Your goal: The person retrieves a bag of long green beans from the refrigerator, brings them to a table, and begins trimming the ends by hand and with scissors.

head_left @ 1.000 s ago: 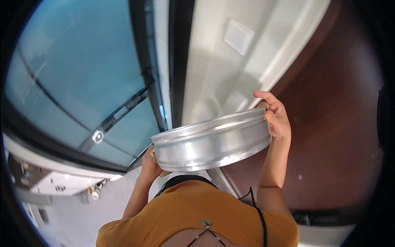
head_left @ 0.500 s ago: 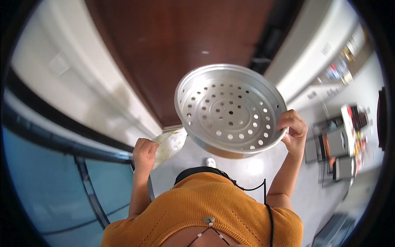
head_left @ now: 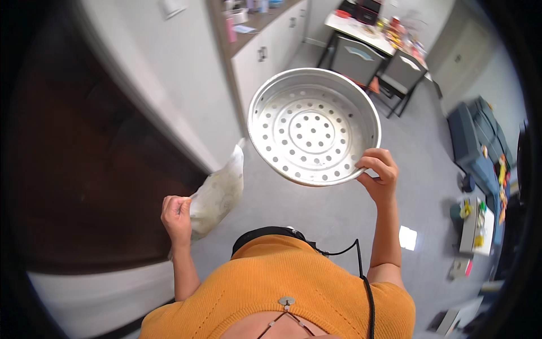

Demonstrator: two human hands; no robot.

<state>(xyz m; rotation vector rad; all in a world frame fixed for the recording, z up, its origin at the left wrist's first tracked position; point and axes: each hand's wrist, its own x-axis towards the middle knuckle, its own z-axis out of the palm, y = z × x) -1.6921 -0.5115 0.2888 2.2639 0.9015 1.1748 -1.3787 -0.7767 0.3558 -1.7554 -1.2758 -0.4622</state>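
My right hand (head_left: 381, 171) pinches the near right rim of a round silver metal steamer basket (head_left: 314, 129). Rings of holes dot its flat bottom, and it is held up in the air with its open side tilted toward me. Off to the left, my left hand (head_left: 177, 213) is closed on a limp whitish cloth (head_left: 219, 189) with faint markings. The cloth hangs out to the right of the fingers, partly blurred, apart from the basket.
A dark brown door (head_left: 96, 164) stands at the left beside a white wall. Ahead are white cabinets (head_left: 261, 62) and a cluttered table (head_left: 361, 33) with grey chairs (head_left: 354, 61). A blue sofa (head_left: 474, 135) and a low white table (head_left: 477, 226) lie to the right on grey floor (head_left: 316, 212).
I have turned to the right: the door has slid left and the table, chairs and sofa have come into fuller view. Both hands keep their holds; the basket now faces me more squarely.
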